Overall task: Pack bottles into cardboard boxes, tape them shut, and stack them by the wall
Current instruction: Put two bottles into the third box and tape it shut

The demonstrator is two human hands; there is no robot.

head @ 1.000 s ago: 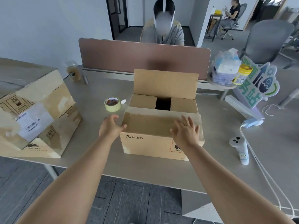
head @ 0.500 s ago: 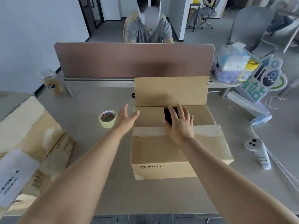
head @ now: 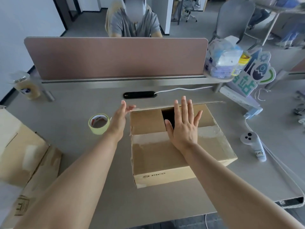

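Right hand [head: 183, 128]: flat, fingers spread and straight, palm down on the cardboard box [head: 165, 156], over the near flap's edge and the dark gap between the inner flaps.
Left hand [head: 119, 116]: fingers straight, holding nothing, at the far left corner; contact unclear.
Box place: centre of the desk [head: 74, 100], top not fully closed.
Tape roll [head: 99, 123]: on the desk, just beside the left wrist.
Controller [head: 254, 146]: white, to the right.
Second box [head: 21, 149]: left edge.
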